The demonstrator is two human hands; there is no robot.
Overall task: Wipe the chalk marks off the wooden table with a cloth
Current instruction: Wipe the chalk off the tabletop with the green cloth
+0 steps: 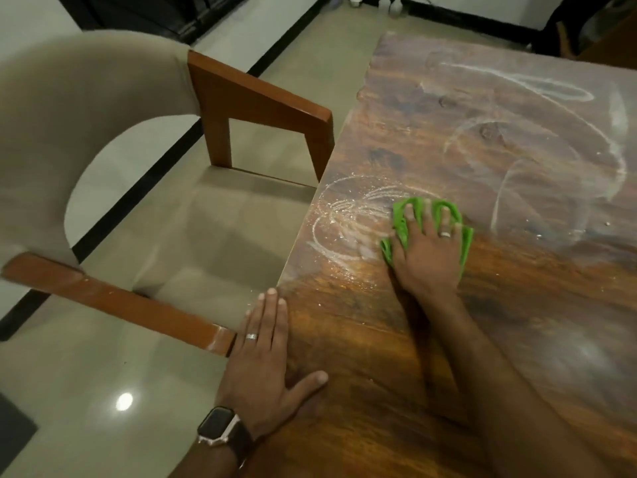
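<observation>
The wooden table (396, 357) fills the right half of the head view. A green cloth (400, 220) lies flat on it, and my right hand (427, 253) presses down on the cloth with straight, spread fingers. White chalk swirls (344, 215) lie just left of the cloth near the table's left edge. Larger, fainter chalk arcs (537, 139) curve across the far right of the table. My left hand (265, 360) rests flat at the table's left edge with fingers straight; it wears a ring and a wristwatch.
A beige upholstered chair (69, 132) with brown wooden armrests (262, 98) stands against the table's left side. Glossy tiled floor (103, 391) lies below and beyond it. Small white containers (356, 0) sit on the floor at the far wall.
</observation>
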